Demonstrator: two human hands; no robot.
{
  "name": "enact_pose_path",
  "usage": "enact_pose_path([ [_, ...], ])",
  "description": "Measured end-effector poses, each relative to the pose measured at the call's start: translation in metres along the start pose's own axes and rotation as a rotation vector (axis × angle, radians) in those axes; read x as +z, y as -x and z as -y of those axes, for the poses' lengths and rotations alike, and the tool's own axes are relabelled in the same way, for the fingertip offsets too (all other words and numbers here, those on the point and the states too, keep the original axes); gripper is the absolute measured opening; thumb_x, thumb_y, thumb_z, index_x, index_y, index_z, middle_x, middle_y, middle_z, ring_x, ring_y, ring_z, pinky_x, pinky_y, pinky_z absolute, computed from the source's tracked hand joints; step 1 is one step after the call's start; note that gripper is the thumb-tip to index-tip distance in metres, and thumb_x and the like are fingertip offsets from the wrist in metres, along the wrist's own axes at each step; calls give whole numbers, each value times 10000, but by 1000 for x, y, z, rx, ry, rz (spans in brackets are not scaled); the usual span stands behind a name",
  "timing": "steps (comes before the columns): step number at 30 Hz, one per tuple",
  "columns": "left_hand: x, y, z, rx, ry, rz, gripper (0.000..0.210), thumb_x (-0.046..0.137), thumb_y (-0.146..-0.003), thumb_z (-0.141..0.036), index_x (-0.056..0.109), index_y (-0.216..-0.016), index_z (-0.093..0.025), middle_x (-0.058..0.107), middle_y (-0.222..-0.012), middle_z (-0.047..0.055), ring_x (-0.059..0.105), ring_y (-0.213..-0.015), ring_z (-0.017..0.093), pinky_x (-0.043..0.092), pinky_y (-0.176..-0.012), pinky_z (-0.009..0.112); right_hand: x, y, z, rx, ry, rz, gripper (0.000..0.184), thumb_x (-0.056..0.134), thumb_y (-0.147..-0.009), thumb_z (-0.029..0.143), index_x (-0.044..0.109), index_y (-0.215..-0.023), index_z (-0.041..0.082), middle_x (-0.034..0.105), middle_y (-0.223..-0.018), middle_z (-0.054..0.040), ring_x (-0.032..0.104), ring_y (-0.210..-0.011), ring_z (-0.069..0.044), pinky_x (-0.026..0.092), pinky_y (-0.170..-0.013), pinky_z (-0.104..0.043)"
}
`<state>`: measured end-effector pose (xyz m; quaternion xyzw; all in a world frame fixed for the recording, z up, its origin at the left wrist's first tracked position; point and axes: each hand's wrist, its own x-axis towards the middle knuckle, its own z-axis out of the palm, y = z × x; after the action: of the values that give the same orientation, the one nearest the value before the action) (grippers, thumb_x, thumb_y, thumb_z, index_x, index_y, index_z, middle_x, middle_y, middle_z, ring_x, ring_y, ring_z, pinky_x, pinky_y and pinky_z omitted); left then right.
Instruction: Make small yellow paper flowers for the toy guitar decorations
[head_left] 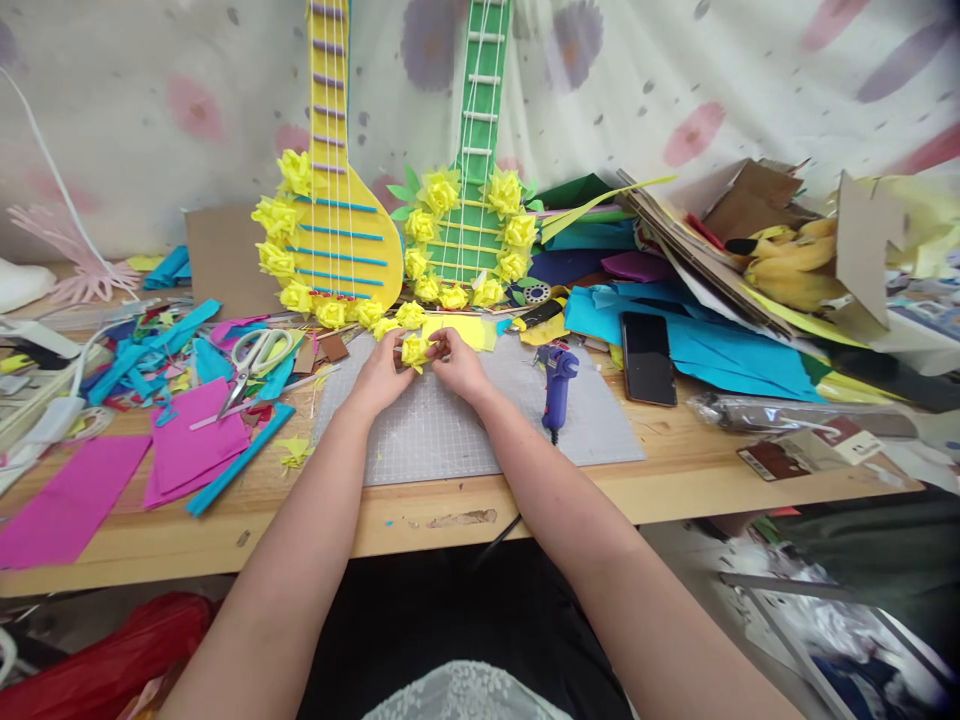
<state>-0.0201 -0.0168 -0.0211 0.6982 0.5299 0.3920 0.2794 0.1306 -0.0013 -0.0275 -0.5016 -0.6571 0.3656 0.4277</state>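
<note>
Between my two hands is a yellow paper flower (pixel 415 351), held up over the grey cutting mat (pixel 427 440). My left hand (pixel 381 375) closes on its left side, and the fingertips of my right hand (pixel 456 362) pinch its right edge. Just behind them lies yellow paper (pixel 466 331). A yellow paper guitar (pixel 349 235) and a green one (pixel 474 225) lean at the back, each bordered with similar yellow flowers. To the right of my right hand, a blue glue gun (pixel 556 385) stands on the mat.
Scissors (pixel 259 362) rest among paper scraps at left, beside magenta sheets (pixel 196 440) and a rolled blue strip (pixel 240 460). At right lie a black phone (pixel 649 358), blue paper (pixel 739 345) and stacked cardboard (pixel 705 250). The wooden table's front edge (pixel 450 520) runs below my forearms.
</note>
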Motion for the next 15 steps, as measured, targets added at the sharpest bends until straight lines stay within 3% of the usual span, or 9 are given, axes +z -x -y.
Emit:
enact_pose_path([
  [3,4,-2,-1,-61,127,-76,517,605,-676,-187,427,-1160,-220,555,-1133,84,613,-768,131,493,-717,298,0,-4,1,-24,-249,-29,324,478,-609,95,419,-907,207,580,-786,20,552,-721,-106,456,-756,-298],
  [6,5,-3,-3,-98,106,-131,411,596,-711,-250,483,-1104,-216,600,-1045,63,613,-717,127,483,-653,267,-1,-4,4,-68,-359,-40,328,512,-613,140,406,-913,219,573,-814,15,559,-744,-107,467,-733,-287],
  [15,1,1,-13,-165,-113,-178,366,590,-713,-357,555,-1042,-202,649,-886,48,584,-636,140,441,-611,273,-4,2,14,-128,-240,-87,332,538,-641,203,399,-941,218,556,-864,-6,569,-819,-115,454,-619,-222],
])
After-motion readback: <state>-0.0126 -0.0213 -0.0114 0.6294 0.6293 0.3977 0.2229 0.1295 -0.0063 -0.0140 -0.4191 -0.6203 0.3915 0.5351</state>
